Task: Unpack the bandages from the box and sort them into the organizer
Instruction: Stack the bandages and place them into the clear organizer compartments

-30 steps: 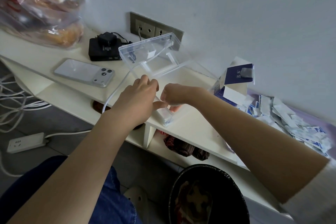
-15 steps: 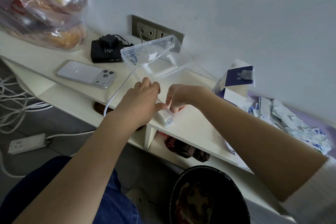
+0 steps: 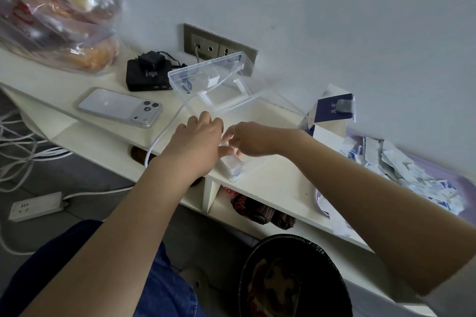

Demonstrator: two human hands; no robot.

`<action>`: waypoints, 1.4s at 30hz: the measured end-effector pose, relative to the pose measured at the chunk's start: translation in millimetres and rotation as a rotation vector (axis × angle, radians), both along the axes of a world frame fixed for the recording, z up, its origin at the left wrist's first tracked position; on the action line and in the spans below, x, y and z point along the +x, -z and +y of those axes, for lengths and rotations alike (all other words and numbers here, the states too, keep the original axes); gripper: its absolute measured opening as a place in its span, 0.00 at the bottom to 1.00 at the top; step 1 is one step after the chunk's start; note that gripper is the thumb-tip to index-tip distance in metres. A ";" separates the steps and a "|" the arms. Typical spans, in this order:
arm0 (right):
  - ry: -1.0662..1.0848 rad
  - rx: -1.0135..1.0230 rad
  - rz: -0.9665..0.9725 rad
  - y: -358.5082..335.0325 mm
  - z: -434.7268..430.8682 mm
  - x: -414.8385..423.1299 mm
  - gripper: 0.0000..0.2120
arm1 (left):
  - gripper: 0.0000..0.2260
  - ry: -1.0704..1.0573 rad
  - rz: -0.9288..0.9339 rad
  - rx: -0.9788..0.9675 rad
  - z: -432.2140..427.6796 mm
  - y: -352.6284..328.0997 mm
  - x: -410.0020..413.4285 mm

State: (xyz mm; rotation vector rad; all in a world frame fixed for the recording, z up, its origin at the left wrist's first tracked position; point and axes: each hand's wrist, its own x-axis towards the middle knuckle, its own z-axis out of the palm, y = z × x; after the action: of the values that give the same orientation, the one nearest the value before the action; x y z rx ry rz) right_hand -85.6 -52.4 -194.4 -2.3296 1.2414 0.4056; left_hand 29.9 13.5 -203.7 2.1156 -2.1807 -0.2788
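Head view: catches left hand [image 3: 195, 148] and right hand [image 3: 251, 139] meeting over clear organizer [image 3: 219, 90], fingers curled, blurred, grip impossible to tell; shows bandages [image 3: 412, 172] heaped beside open box [image 3: 332, 113]; crops bin [image 3: 296, 280] below.

Left hand [image 3: 195, 144] fingertips hidden behind its own knuckles; right hand [image 3: 251, 139] fingertips blurred, grip not resolvable; bandage stack [image 3: 233, 167] beneath the fingers mostly covered; box [image 3: 332, 110] print, right of the fingers, too small to read; bag [image 3: 56, 20], far left of the fingers, blurred, edge-cropped.

Cream shelf [image 3: 278, 183] with phone [image 3: 118, 107], clear organizer [image 3: 219, 90], box [image 3: 332, 110], bread bag [image 3: 59, 23]
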 end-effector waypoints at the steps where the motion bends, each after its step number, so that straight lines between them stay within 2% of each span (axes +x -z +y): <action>1: -0.031 -0.024 -0.013 -2.2 2.9 -4.9 0.17 | 0.21 0.000 -0.010 0.005 0.2 -0.4 -0.3; 5: -0.108 -0.121 -0.048 -4.1 13.0 -33.0 0.16 | 0.21 -0.017 -0.042 0.029 -0.3 -3.8 -3.5; 10: -0.148 -0.396 -0.173 -4.6 28.4 -77.3 0.16 | 0.17 -0.025 -0.117 0.010 1.7 -11.1 -15.3; 15: -0.069 -0.568 -0.280 -0.8 46.1 -131.8 0.13 | 0.12 0.081 -0.087 -0.226 5.0 -16.1 -54.9; 19: -0.027 -0.681 -0.208 7.0 57.5 -185.8 0.08 | 0.10 0.220 0.035 -0.321 7.0 -15.1 -100.9; 22: 0.100 -0.616 -0.071 21.1 59.5 -223.1 0.10 | 0.09 0.323 0.084 -0.278 6.8 -7.1 -130.3; 25: 0.334 -0.470 0.009 31.6 60.9 -257.4 0.18 | 0.10 0.423 0.033 -0.200 4.4 4.9 -156.6; 27: 0.410 -0.360 0.017 34.8 63.5 -274.8 0.22 | 0.14 0.473 -0.020 -0.124 3.0 11.5 -172.0; 32: 0.339 -0.156 0.088 39.3 67.2 -292.2 0.34 | 0.27 0.597 -0.137 0.062 -1.4 26.4 -195.2; 35: 0.304 -0.114 0.090 40.9 65.2 -288.6 0.41 | 0.32 0.677 -0.196 0.108 -0.1 32.9 -202.3; 39: 0.392 -0.093 -0.028 46.8 65.2 -285.4 0.42 | 0.29 0.720 -0.244 0.118 4.4 37.6 -213.6; 42: 0.486 -0.082 -0.132 52.7 65.0 -281.5 0.36 | 0.20 0.705 -0.173 0.103 3.3 36.4 -218.6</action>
State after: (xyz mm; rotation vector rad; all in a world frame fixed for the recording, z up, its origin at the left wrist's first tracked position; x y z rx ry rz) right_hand -367.1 12.6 -247.1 -1.9843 1.7146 0.0355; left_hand -188.7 16.8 -240.1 1.3638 -3.0056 -0.2592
